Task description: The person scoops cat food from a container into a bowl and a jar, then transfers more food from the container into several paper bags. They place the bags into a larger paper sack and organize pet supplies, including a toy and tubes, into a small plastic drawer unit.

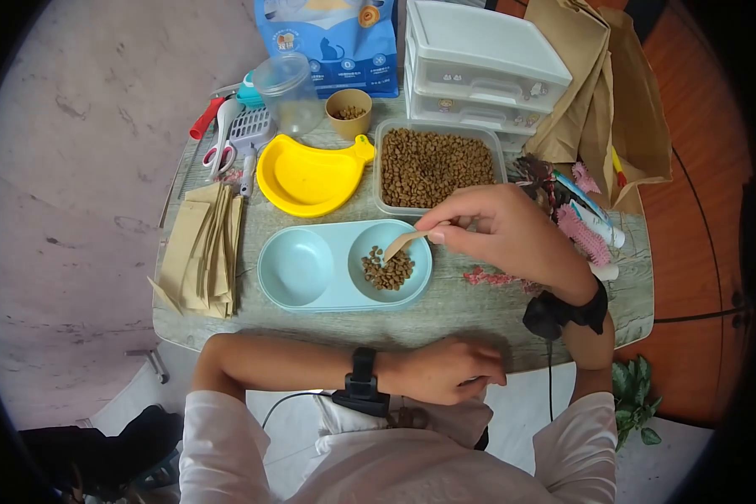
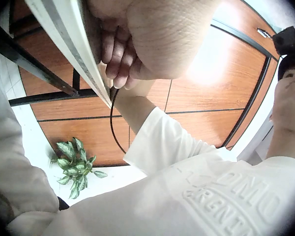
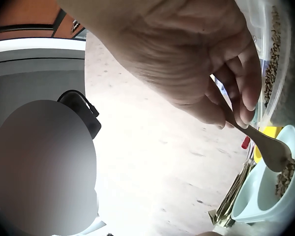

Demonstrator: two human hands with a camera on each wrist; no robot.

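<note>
My right hand (image 1: 508,231) pinches the handle of a wooden spoon (image 1: 401,244) between thumb and fingers; in the right wrist view the spoon's bowl (image 3: 274,153) dips to the brown kibble (image 3: 286,178). That kibble (image 1: 388,270) lies in the right compartment of a light blue double bowl (image 1: 338,267), whose left compartment holds nothing. Behind it stands a clear container (image 1: 380,181) full of kibble. Along the table's front edge lies my left hand (image 1: 449,371), fingers loosely bent and holding nothing; the left wrist view shows this hand (image 2: 147,42) beside the table edge.
Left of the double bowl are a yellow dish (image 1: 311,176) and stacked paper strips (image 1: 202,252). Farther back stand a small cup (image 1: 349,126), a clear jar (image 1: 290,92), a blue bag (image 1: 353,63) and white drawers (image 1: 487,63). Pink items (image 1: 584,235) and a tube lie right.
</note>
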